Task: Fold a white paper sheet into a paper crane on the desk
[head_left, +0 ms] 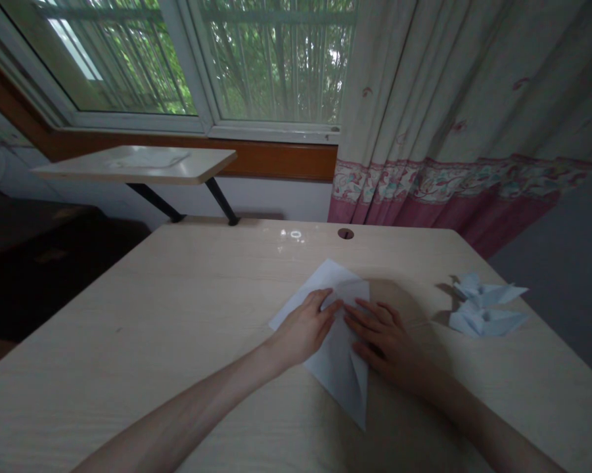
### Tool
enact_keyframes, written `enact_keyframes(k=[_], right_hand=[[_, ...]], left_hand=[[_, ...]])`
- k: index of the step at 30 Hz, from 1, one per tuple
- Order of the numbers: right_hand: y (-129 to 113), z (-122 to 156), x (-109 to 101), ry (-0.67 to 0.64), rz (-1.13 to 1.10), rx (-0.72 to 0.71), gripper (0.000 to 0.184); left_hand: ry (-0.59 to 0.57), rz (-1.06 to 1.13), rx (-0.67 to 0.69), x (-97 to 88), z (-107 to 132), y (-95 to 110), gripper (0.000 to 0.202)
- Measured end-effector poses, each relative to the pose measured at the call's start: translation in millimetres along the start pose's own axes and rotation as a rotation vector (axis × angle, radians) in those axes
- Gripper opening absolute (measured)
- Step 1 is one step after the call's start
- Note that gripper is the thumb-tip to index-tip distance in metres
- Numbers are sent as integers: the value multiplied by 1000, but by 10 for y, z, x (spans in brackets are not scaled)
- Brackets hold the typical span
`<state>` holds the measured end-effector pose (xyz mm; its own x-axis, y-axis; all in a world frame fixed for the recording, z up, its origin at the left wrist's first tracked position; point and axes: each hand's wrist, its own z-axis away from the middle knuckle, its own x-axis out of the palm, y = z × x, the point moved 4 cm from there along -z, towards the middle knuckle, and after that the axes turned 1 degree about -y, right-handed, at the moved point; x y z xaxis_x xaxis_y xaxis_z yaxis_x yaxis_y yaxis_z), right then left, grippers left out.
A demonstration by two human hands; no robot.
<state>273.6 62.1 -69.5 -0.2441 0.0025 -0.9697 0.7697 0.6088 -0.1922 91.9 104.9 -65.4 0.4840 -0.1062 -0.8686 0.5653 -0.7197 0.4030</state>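
Observation:
A pale blue sheet of paper, partly folded into a kite-like shape, lies flat on the light wooden table. My left hand rests on the paper's left half, fingers stretched out and pressing down. My right hand lies flat on the right half, fingers extended toward the middle crease. The fingertips of both hands nearly meet at the paper's centre. Neither hand grips anything.
Two folded pale blue paper figures sit near the table's right edge. A small round hole is at the table's far edge. A raised shelf stands at the back left under the window. A curtain hangs behind right.

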Motion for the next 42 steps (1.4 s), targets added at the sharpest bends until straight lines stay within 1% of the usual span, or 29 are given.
enact_keyframes(k=[8, 11, 16, 21, 23, 26, 30, 36, 42], right_hand=[[-123, 24, -25, 75, 86, 16, 43], [-192, 64, -30, 85, 86, 72, 41], [-288, 206, 24, 90, 44, 213, 42], [-445, 383, 84, 152, 51, 271, 42], [-528, 434, 105, 169, 74, 275, 42], [-643, 478, 149, 175, 106, 255, 44], [-704, 503, 200, 207, 149, 253, 46], [-712, 496, 226, 201, 206, 266, 44], [-740, 496, 199, 205, 197, 283, 44]], left_hand=[[-29, -51, -14, 9, -1, 23, 39], [-39, -64, -4, 4, -7, 33, 40], [-58, -126, 3, -24, -30, 54, 39], [-56, -130, -28, -49, -69, 97, 34], [-50, -117, -46, -43, -75, 114, 39], [-39, -94, -70, -19, -70, 125, 52], [-41, -68, -94, 9, -56, 124, 64], [-37, -39, -118, 19, -49, 120, 63], [-10, -7, -122, 47, -38, 104, 63]])
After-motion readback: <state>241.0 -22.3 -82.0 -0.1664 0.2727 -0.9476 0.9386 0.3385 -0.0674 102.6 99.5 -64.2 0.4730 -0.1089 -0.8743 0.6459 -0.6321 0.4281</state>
